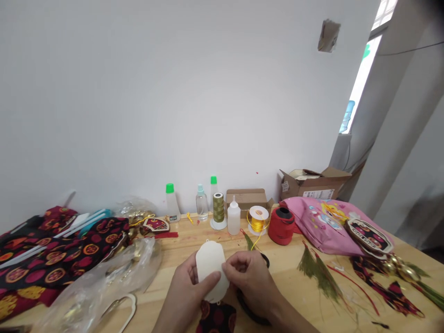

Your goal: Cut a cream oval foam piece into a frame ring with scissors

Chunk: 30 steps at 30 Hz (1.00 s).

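A flat cream plaque (210, 261) with scalloped corners and small loops at top and bottom is held up over the table. My left hand (189, 289) grips it from the left, thumb across its face. My right hand (248, 273) pinches at its right edge, fingertips closed; whether anything else lies between them is hidden. Dark patterned fabric (217, 318) sits just below the plaque's lower loop. Beside my right wrist, black scissor-like handles (248, 311) lie partly covered by the hand.
Behind stand a white glue bottle (234, 219), green thread spool (218, 208), yellow cord spool (257, 222) and red thread cone (281, 226). Patterned cloth (58, 249) and a plastic bag (104, 282) lie left. A pink bag (312, 226) and green tassels (321, 273) are right.
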Each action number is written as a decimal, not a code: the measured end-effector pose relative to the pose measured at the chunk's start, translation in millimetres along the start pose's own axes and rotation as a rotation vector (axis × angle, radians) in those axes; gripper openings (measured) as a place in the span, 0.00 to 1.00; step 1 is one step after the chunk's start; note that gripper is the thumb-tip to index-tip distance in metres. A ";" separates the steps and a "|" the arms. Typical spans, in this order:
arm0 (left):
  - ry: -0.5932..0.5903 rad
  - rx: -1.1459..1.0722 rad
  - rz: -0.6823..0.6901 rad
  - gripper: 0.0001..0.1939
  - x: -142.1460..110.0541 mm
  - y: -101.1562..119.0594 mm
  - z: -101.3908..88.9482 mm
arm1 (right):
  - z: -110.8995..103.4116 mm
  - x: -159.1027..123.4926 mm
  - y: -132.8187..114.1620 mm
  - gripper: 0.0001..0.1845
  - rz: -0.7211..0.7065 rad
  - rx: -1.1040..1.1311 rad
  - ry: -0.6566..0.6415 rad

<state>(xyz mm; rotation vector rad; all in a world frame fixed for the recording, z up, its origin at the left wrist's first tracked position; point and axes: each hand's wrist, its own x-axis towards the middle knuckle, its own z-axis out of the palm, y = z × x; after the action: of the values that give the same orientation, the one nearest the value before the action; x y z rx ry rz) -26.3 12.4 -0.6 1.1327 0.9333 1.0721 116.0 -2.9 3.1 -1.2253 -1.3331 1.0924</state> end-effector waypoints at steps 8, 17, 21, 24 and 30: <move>0.037 -0.019 0.005 0.21 1.0 4.5 2.3 | 1.3 0.3 -2.1 0.11 0.049 0.151 -0.048; 0.092 0.004 0.018 0.23 -1.9 6.7 4.1 | 2.1 2.8 -1.8 0.11 0.122 0.300 -0.030; 0.119 -0.010 0.020 0.23 0.1 11.6 3.9 | 2.5 1.4 -7.1 0.09 0.178 0.404 -0.045; 0.113 -0.033 0.019 0.23 1.2 11.5 3.0 | 3.9 0.2 -6.7 0.06 0.126 0.415 -0.063; 0.078 -0.082 0.013 0.22 1.9 11.1 1.1 | 4.2 0.9 -4.8 0.14 0.077 0.422 -0.128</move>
<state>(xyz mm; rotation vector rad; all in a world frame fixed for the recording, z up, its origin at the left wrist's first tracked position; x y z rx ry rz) -26.7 15.0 10.4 1.0366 0.9359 1.1618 111.3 -2.5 7.5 -0.9104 -1.0804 1.4413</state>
